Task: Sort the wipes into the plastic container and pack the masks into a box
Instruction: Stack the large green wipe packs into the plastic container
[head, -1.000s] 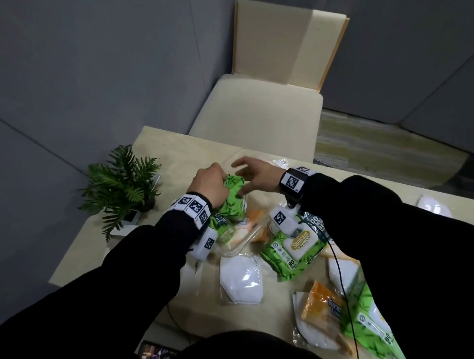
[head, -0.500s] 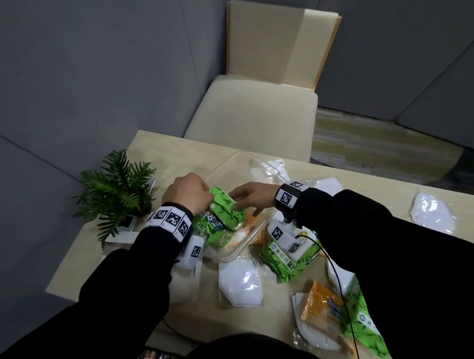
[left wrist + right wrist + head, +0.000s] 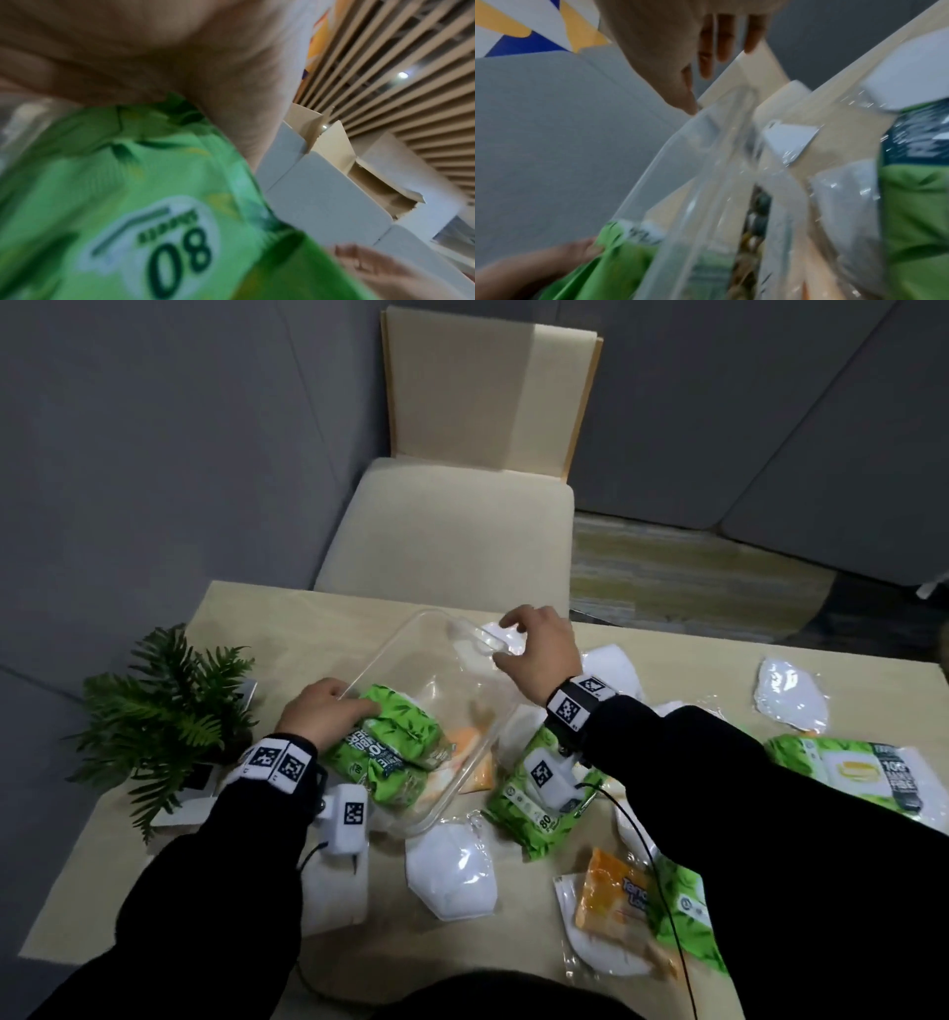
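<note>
Nearest the person, a white mask (image 3: 452, 875) in its clear wrapper lies on the table (image 3: 246, 613), with an orange wipes pack (image 3: 613, 898) to its right on another wrapped mask, and a green wipes pack (image 3: 544, 788) just beyond, under the right forearm. The clear plastic container (image 3: 411, 634) sits past these. The left hand (image 3: 323, 713), fingers curled, presses on a green pack of wipes (image 3: 390, 742) lying in the container's near end; an orange pack shows through the wall beside it. The right hand (image 3: 539, 654) hovers over the far right rim with loosely curled fingers; I cannot tell whether they pinch the rim or a wrapper there. To seat the pack well, it likely wants pushing flat against the near wall while the other hand steadies the container, leaving room for more. More masks and another green pack crowd the right side and may snag the sleeve or cable. A potted plant (image 3: 164, 711) stands left; a chair (image 3: 447, 531) beyond. A cardboard box (image 3: 321, 192) shows only in the left wrist view.
</note>
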Tool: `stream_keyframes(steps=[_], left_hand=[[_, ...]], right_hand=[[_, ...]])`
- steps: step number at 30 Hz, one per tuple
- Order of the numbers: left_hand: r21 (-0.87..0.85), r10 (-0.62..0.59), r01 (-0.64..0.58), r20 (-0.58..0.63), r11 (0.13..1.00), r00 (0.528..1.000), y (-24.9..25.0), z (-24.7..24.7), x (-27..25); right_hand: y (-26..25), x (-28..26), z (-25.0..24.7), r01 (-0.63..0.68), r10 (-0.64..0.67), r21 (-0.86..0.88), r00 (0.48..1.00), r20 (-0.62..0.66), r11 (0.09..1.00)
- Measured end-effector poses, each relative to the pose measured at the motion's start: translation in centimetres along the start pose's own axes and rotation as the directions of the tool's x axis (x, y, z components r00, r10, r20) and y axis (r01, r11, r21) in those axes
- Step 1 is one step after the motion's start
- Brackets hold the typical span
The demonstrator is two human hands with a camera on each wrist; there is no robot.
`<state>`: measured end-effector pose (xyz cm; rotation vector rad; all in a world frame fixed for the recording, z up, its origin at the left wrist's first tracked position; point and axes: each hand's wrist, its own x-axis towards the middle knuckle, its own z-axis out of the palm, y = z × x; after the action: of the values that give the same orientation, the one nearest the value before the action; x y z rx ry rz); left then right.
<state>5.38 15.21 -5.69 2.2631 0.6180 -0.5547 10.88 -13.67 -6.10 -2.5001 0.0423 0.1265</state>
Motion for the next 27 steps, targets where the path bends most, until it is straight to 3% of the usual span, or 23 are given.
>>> stream_keyframes(steps=[2,3,5,7,10,14,18,24,27], left_hand=[[0.030,0.011,-0.011,0.002,0.999,1.000,0.2,0.2,0.4],[0.064,0.026,-0.025,-0.019,0.998,0.999,0.4,0.2,0.6],[0.133,0.074,-0.064,-0.070,0.989,0.995,0.6,0.3,0.9],[0.219,0.151,-0.132,-0.074,0.967,0.986,1.3,-0.1,0.6],[0.253,0.283,-0.263,-0.045,0.931,0.958,3.8,-1.4,-0.3],[0.301,0.456,-0.441,0.022,0.845,0.890,9.9,-1.5,-2.2],[0.241,0.585,-0.590,0.100,0.771,0.805,15.9,3.5,-4.5],[-0.072,0.593,-0.594,0.220,0.801,0.774,18.2,13.8,-8.0],[-0.251,0.562,-0.510,0.228,0.823,0.795,18.6,16.7,-9.8]], right_hand=[[1.0,-1.2,-1.0,-0.243,0.231,0.038,0.952,0.201,0.969],[1.2,-2.1,-1.2,-0.339,0.285,0.153,0.912,0.294,0.928],[1.0,-3.8,-1.1,-0.479,0.329,0.452,0.868,0.371,0.752],[0.7,-5.0,-1.4,-0.531,0.357,0.620,0.847,0.394,0.577],[0.9,-6.2,-4.1,-0.505,0.370,0.727,0.857,0.359,0.465],[2.9,-7.9,-10.4,-0.406,0.396,0.798,0.889,0.231,0.445],[7.2,-10.6,-16.5,-0.349,0.468,0.797,0.878,0.094,0.494],[14.4,-15.2,-20.8,-0.312,0.599,0.789,0.796,-0.087,0.529],[17.6,-17.1,-21.2,-0.343,0.675,0.798,0.730,-0.106,0.496]])
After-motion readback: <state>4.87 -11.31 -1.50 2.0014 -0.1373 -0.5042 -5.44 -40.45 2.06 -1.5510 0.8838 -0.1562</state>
